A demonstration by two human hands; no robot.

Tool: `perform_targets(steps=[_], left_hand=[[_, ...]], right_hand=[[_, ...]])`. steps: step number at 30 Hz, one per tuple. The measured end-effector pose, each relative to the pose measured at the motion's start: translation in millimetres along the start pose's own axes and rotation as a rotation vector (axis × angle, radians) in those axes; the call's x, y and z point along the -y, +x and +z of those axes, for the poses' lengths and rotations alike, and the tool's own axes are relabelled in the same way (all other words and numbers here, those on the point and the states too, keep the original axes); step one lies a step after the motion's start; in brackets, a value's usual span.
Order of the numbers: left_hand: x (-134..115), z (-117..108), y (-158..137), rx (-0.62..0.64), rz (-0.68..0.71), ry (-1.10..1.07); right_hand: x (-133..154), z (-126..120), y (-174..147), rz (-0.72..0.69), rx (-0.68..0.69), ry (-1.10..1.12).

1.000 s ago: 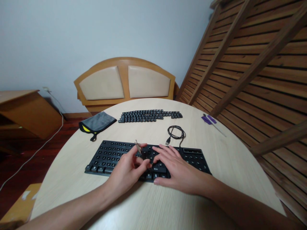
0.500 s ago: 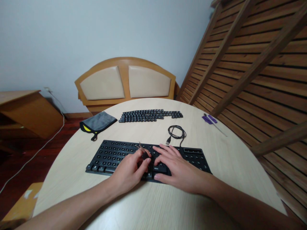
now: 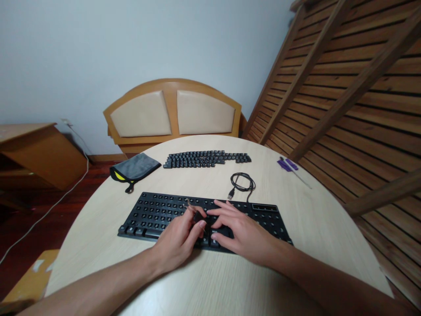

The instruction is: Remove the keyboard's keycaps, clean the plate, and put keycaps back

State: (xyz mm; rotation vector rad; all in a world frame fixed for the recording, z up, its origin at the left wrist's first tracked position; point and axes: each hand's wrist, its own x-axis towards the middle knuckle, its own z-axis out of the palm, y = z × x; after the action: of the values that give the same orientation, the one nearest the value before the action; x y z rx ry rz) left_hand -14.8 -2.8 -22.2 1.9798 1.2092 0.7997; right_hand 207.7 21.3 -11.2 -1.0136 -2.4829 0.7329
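Observation:
A black keyboard lies on the table before me, with most keycaps off and bare key switches showing. A few keycaps remain along its bottom row and near my right hand. My left hand is closed over the middle of the keyboard, gripping what looks like a wire keycap puller. Its thin wire ends stick up past the fingers. A small dark piece shows between thumb and index finger; I cannot tell whether it is a keycap or the handle. My right hand rests on the keyboard, fingers apart and bent, fingertips beside that piece.
Loose keycaps lie in rows at the back of the round table. A grey cloth with yellow lining is at left. The coiled USB cable sits behind the keyboard; purple pieces and a thin rod lie right.
My right hand's fingers have drawn in and shifted slightly left, closer to the dark piece in my left hand. The left hand's wire ends have tilted slightly.

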Motion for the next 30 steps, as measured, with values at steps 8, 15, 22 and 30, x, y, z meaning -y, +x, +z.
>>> perform_targets(steps=[8,15,22,30], left_hand=[[6,5,0,-0.025,-0.032,-0.062],[3,5,5,-0.111,-0.058,-0.332],[4,5,13,-0.203,-0.104,-0.365],[1,1,17,-0.145,-0.095,-0.184]], right_hand=[[-2,7,0,-0.057,-0.007,-0.026],[-2,3,1,0.01,-0.062,0.101],[-1,-8,4,0.138,-0.176,0.12],[-38,-41,41,0.141,-0.311,-0.23]])
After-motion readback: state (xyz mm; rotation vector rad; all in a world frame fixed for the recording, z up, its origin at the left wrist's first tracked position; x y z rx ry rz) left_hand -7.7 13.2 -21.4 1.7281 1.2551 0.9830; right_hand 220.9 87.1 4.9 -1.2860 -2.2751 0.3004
